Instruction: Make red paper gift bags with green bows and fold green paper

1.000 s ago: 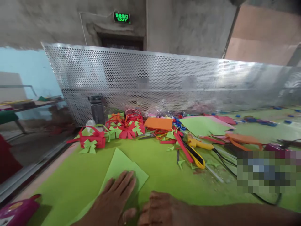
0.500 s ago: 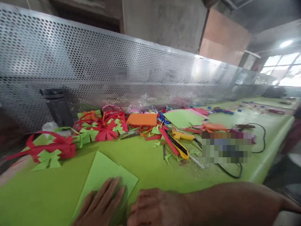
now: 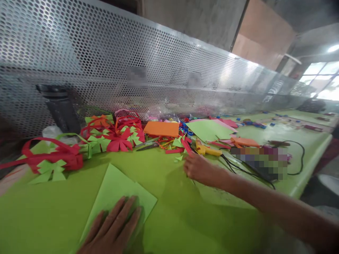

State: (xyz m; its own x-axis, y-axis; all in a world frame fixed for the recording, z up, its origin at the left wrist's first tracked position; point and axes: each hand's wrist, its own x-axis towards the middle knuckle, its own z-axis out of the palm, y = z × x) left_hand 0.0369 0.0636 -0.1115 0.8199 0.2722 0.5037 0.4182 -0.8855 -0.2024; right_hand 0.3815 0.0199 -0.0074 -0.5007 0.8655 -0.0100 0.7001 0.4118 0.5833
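Note:
My left hand point(image 3: 113, 225) lies flat, fingers spread, on a folded light-green sheet point(image 3: 119, 183) and presses it to the table. Further right, my right hand point(image 3: 198, 170) has its fingers curled together, low over the tabletop beside a red strip point(image 3: 186, 145). Whatever those fingers grip, if anything, is hidden; the yellow-and-black utility knife seen there earlier is covered by the hand. Just beyond it lies a yellow glue gun point(image 3: 208, 150) with a black cord. Small green scraps point(image 3: 178, 159) and scissors point(image 3: 148, 146) are to the left of this hand.
Red baskets with green bows point(image 3: 54, 160) stand at left, near a dark bottle point(image 3: 61, 111). An orange block-like piece point(image 3: 161, 129) and green sheets point(image 3: 209, 129) lie along the back. A perforated metal screen point(image 3: 106, 67) closes off the table's far side.
My right hand has moved from beside the left hand, forward and right, to the tools and scraps. My left hand stays on the green sheet. The view has shifted slightly.

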